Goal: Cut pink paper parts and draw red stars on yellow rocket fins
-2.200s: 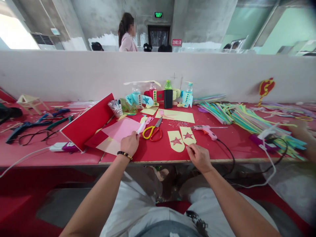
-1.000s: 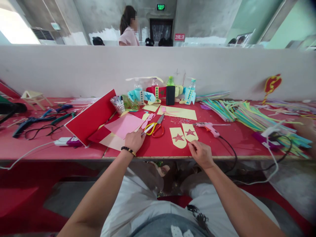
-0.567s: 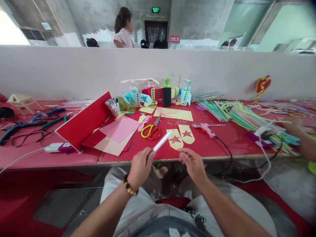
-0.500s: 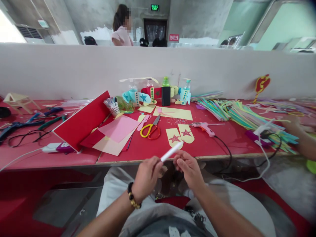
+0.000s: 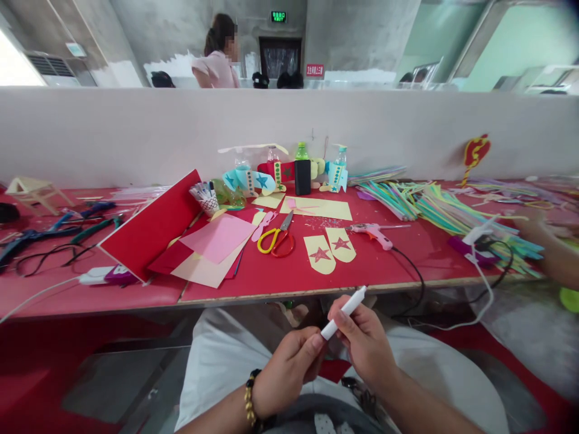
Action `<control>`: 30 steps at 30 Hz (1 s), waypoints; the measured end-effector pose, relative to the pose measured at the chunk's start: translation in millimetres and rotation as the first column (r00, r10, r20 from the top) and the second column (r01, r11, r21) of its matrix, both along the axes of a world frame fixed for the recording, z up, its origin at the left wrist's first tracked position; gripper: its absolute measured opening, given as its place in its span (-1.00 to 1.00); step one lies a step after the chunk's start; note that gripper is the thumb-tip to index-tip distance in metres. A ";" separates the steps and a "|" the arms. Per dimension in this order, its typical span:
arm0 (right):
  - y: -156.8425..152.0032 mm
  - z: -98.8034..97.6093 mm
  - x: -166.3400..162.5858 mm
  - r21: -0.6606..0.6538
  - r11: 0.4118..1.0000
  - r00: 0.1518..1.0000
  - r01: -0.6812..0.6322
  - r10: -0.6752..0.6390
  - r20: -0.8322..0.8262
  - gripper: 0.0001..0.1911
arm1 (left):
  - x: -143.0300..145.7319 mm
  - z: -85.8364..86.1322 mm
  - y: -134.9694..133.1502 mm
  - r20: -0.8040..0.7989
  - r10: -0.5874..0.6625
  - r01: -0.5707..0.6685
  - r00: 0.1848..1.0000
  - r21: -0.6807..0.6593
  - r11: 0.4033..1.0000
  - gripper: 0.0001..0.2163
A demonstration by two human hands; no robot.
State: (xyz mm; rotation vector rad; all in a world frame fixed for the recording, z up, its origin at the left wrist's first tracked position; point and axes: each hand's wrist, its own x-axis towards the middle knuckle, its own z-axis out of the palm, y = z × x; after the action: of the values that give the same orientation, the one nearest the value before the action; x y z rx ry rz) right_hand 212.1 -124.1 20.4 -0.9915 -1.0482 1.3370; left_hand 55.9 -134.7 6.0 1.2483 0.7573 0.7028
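Note:
A white marker pen (image 5: 344, 311) is held over my lap, just below the front edge of the red table (image 5: 407, 265). My left hand (image 5: 292, 367), with a beaded bracelet at the wrist, is closed on the pen's lower end. Around the pen's middle, my right hand (image 5: 364, 343) has its fingers wrapped. On the table in front lie two yellow paper pieces with red stars (image 5: 329, 252), yellow-handled scissors (image 5: 278, 236) and a pink glue gun (image 5: 374, 233).
Pink, red and cream paper sheets (image 5: 212, 247) and a tilted red board (image 5: 151, 226) lie to the left. Coloured paper strips (image 5: 452, 211) pile up on the right, where another person's arm (image 5: 554, 253) reaches in. Decorated bottles (image 5: 289, 172) stand by the white partition. Cables and pliers lie far left.
My left hand picked the white pen off the table near the scissors and brought it down to my lap. My right hand left the yellow star pieces and took hold of the pen.

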 end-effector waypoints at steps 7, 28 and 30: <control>-3.3 9.2 -0.8 0.036 0.999 0.980 0.023 -0.029 0.197 -0.66 | 0.4 10.5 2.2 -0.233 0.246 -0.120 0.941 0.452 0.884 -0.63; -2.6 14.9 3.7 0.040 0.997 0.955 0.068 -0.077 0.288 -0.64 | 8.5 2.0 -0.4 -0.184 0.200 -0.121 0.962 0.369 0.922 -0.57; -0.4 11.5 5.5 0.013 0.999 0.947 0.040 -0.042 0.319 -0.64 | 7.3 1.2 -1.0 -0.224 0.186 -0.087 0.957 0.390 0.917 -0.58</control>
State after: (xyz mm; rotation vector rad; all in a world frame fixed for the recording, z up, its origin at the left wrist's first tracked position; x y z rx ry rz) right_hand 217.6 -124.6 31.9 -1.2466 -1.2648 1.1605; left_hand 63.1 -135.7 7.2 1.6729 0.9610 0.8383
